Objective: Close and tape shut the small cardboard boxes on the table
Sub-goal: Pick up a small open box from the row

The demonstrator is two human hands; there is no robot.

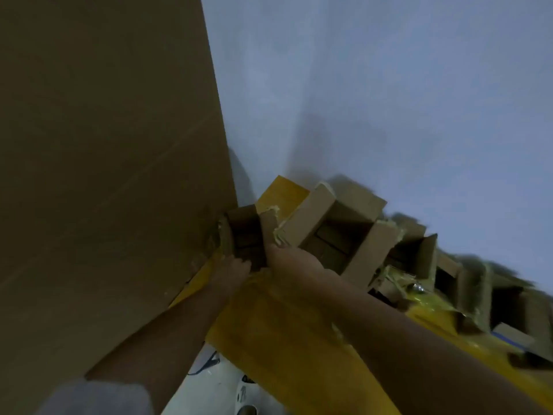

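A small open cardboard box [247,235] stands at the far left corner of the yellow table [281,333], its flaps up. My left hand [232,269] grips its near left side. My right hand [288,259] grips its right flap. Right beside it stands a larger open cardboard box [338,232] with its flaps raised. The frame is blurred and tilted, so the fingers are hard to make out.
A tall brown cardboard sheet [104,175] fills the left side and touches the small box. Several more open boxes [419,256] with torn tape line the table to the right. A pale wall [389,85] rises behind. The floor [215,384] shows below the table edge.
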